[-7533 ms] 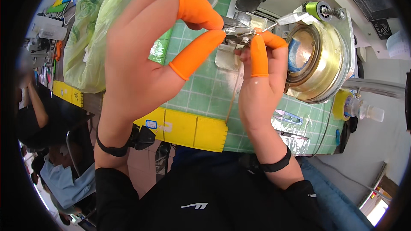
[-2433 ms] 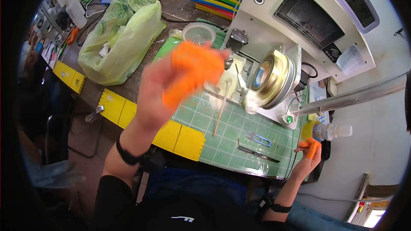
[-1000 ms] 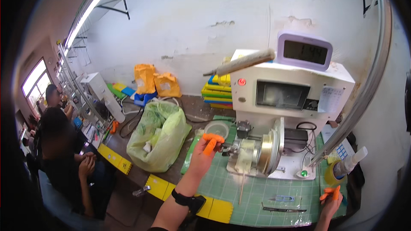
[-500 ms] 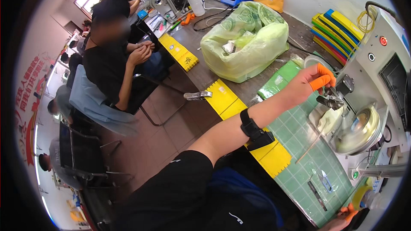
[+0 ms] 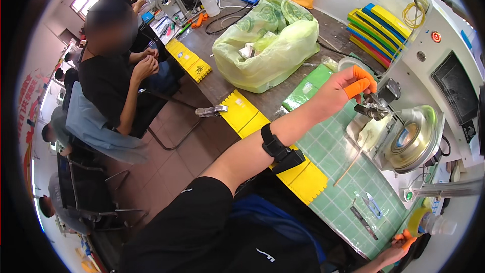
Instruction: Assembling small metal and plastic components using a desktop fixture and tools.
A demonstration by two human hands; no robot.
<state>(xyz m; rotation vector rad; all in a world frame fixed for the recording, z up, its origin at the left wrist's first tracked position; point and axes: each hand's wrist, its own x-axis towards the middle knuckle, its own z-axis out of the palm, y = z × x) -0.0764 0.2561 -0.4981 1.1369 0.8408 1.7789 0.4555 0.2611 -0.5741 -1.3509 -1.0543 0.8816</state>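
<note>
My left hand [image 5: 348, 90], with orange finger cots, reaches across to the metal clamp fixture [image 5: 373, 109] on the bench machine. Its thumb and fingers are pinched together at the top of this fixture; what lies between them is hidden. Low at the right, my right hand [image 5: 395, 253] also wears orange finger cots. Its fingers are bent together beside a clear bottle [image 5: 440, 225] with a yellow band; anything in them is too small to make out. Below the fixture is a round metal bowl-like part [image 5: 411, 141] of the machine.
Blue-handled thread snips [image 5: 373, 205] and dark tweezers [image 5: 365, 222] lie on the green gridded mat [image 5: 331, 159], near a thin wooden stick [image 5: 348, 167]. A pale green plastic bag [image 5: 262, 71] stands farther back. Yellow strips [image 5: 298, 179] line the bench edge. Another person [image 5: 108, 71] sits at the left.
The whole view has shifted, so the bench appears farther left. More of my right hand and the banded bottle shows. My left hand stays at the clamp fixture.
</note>
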